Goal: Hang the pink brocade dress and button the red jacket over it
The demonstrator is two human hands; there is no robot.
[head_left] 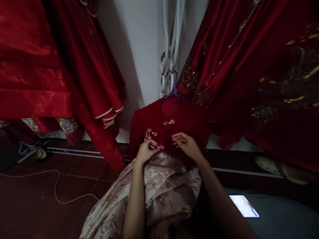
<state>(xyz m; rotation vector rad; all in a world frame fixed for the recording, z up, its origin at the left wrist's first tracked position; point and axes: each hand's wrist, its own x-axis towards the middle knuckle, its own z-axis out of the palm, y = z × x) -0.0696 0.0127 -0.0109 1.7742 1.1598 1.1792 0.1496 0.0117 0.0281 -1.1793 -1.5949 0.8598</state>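
A dark red jacket hangs on a purple hanger in front of me, its lower part near my lap. Pearl and rhinestone clasps sit on its front: an upper clasp, a middle clasp with dangling beads, and a lower clasp. My left hand pinches the jacket beside the lower clasp, thumb against fingers. To the right, my right hand is held just over the red cloth with bent fingers drawn together. Whatever lies between its fingertips is too small to make out.
Patterned shiny pale fabric covers my lap. Red garments hang at left, and sequined red garments at right. A lit phone lies on a grey surface. A pale clog and a cable are lower down.
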